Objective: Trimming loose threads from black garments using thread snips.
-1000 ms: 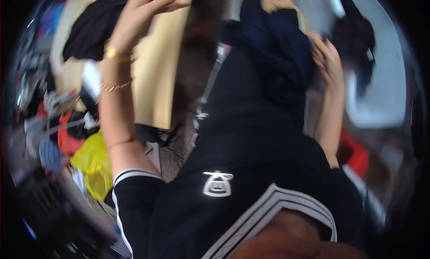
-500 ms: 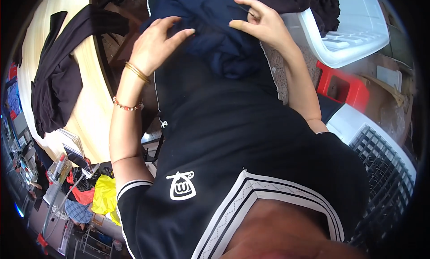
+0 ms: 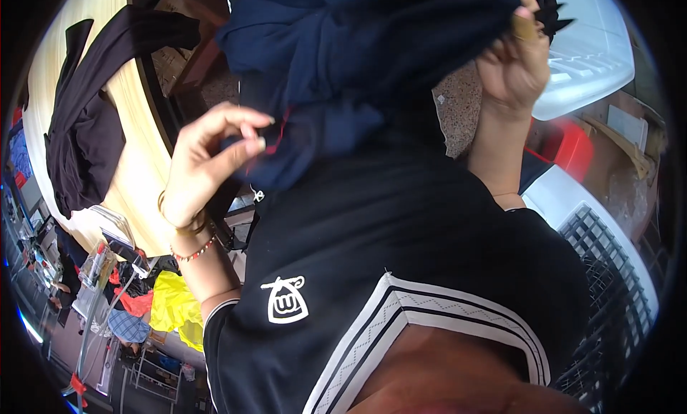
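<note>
A navy blue cloth garment (image 3: 336, 42) lies bunched across my lap and is lifted at the right. My right hand (image 3: 512, 74) grips its raised edge, the fingers curled and a yellowish band around one of them. Dark pointed tips (image 3: 564, 17) jut out beyond that hand; whether they belong to a small tool in it I cannot tell. At the garment's lower left, the thumb and fingers of my left hand (image 3: 215, 156) are drawn together in a pinch. A red thread (image 3: 281, 131) runs beside its fingertips over blurred cloth; what the pinch holds is unclear.
To the left stands a pale wooden table (image 3: 136, 171) with a dark garment (image 3: 86, 142) draped on it. On the right are a translucent plastic bin (image 3: 594, 78), a red stool (image 3: 572, 149) and a white basket (image 3: 608, 235). A yellow bag (image 3: 175, 307) lies lower left.
My right hand has moved right, pulling the navy garment up and outward. My left hand has come down and left, its fingers closing together. The red thread now shows.
</note>
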Available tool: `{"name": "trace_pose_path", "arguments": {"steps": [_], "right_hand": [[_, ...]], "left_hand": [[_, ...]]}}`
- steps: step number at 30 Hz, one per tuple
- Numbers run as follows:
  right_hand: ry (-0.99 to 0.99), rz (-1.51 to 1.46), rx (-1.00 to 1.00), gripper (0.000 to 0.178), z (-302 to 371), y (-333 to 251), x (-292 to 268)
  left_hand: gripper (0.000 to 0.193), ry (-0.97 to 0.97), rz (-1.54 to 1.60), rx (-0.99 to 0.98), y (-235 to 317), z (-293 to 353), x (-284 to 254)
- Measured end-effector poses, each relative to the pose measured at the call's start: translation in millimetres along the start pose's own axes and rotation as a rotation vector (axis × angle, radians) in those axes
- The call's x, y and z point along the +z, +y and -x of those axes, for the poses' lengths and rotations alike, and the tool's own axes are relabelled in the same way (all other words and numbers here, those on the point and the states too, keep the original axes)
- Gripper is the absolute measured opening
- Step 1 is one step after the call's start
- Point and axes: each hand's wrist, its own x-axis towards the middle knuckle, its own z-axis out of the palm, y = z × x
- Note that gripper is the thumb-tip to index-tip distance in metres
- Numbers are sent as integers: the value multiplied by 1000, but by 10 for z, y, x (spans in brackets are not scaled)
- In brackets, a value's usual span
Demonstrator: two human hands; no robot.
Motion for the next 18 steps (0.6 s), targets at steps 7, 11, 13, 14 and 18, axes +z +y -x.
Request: {"name": "trace_pose_path", "arguments": {"steps": [7, 11, 13, 14, 18], "right_hand": [[374, 1422, 249, 18, 89, -417, 312], [347, 1331, 441, 17, 178, -118, 436], [11, 1262, 886, 11, 99, -127, 541], [-68, 1295, 1176, 15, 38, -46, 630], [-357, 1307, 1448, 13, 101, 159, 578]], "left_hand": [[29, -131, -223, -87, -263, -122, -104], [29, 211, -261, 112, -247, -445, 189], [35, 217, -2, 92, -62, -613, 364], [45, 241, 27, 72, -56, -729, 400], [37, 373, 196, 180, -697, -1343, 424]]}}
